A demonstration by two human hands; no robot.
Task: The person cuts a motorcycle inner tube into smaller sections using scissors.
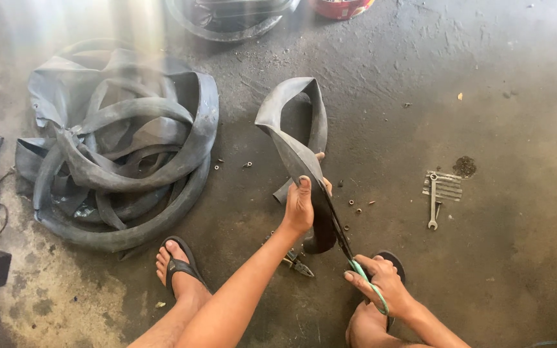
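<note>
The left hand [300,206] pinches a floppy black rubber tube [294,145] held up above the floor [485,96]; the right hand [381,278] is curled around green-handled scissors [346,241] (blades on the rubber); a big tube pile [120,151] lies nearby.

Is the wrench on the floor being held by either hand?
No: the wrench lies alone on the floor, while the left hand holds the inner tube and the right hand holds the scissors.
</note>
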